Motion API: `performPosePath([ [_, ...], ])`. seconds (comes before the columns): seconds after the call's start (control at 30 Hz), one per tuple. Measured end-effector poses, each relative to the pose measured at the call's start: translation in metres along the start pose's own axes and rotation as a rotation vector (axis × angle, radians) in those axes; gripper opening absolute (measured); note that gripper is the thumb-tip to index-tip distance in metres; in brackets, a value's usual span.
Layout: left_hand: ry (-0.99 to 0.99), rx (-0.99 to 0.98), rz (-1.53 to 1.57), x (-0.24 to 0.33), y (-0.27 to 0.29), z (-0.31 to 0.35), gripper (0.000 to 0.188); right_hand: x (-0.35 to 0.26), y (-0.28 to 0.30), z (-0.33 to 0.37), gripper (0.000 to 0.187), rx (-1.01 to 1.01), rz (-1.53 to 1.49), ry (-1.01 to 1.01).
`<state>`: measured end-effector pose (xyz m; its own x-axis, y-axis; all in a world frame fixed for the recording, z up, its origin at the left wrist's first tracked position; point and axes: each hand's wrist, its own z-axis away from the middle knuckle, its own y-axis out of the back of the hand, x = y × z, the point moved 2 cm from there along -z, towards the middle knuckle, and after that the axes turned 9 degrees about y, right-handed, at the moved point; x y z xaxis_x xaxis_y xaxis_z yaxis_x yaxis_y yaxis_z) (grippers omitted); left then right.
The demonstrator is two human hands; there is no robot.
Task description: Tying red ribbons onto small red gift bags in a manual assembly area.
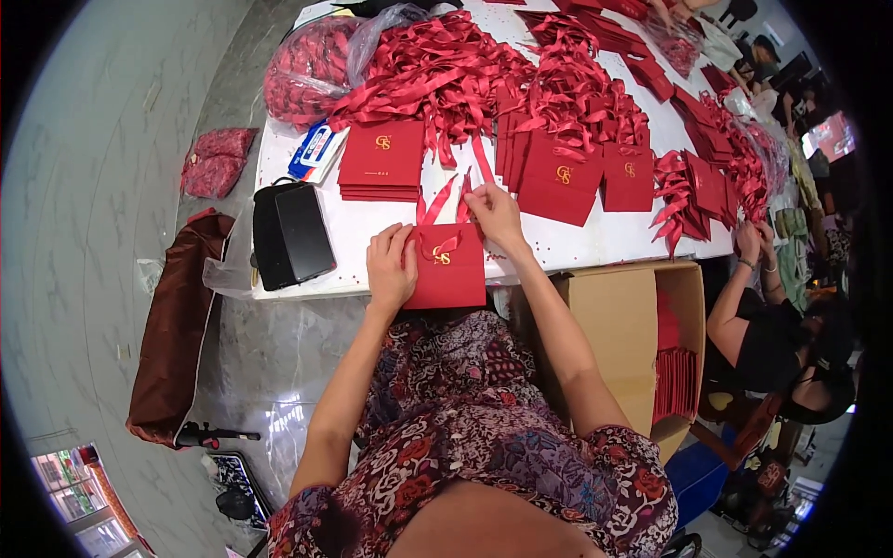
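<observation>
A small red paper gift bag (465, 284) with a gold emblem lies at the table's near edge, in front of my body. My left hand (392, 265) is closed on its left side, with the fingertips at the top corner. Red ribbon loops out over the bag's front. Above its top right corner, my right hand (497, 218) pinches a red ribbon (481, 159), which runs up toward the big ribbon heap (437, 65). More ribbon strands lie between my hands, beyond the bag.
Stacked red bags (379, 163) lie at left, beside a black phone (307, 234) and a blue-white packet (318, 151). Ribboned bags (558, 181) lie to the right. An open carton (605, 325) holds more bags beside my right arm. A co-worker's hands (755, 242) work farther right.
</observation>
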<state>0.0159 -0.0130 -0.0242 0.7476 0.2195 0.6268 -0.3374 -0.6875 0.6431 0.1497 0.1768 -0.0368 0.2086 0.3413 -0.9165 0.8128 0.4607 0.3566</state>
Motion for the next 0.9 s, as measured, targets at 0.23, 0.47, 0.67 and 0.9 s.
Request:
performPosePath([
  [0.23, 0.009, 0.0, 0.003, -0.005, -0.001, 0.001, 0.029, -0.018, 0.01, 0.006, 0.022, 0.07, 0.143, 0.078],
  [0.47, 0.003, 0.007, -0.003, -0.005, 0.0, 0.001, 0.03, -0.045, 0.001, -0.007, 0.023, -0.006, 0.299, 0.239],
  [0.67, -0.007, 0.008, 0.024, 0.003, 0.001, 0.003, 0.03, -0.037, -0.022, -0.017, 0.024, -0.136, 0.397, 0.22],
  [0.9, 0.088, -0.092, 0.05, 0.005, 0.004, -0.02, 0.021, -0.027, -0.018, -0.002, 0.018, -0.001, 0.295, 0.319],
])
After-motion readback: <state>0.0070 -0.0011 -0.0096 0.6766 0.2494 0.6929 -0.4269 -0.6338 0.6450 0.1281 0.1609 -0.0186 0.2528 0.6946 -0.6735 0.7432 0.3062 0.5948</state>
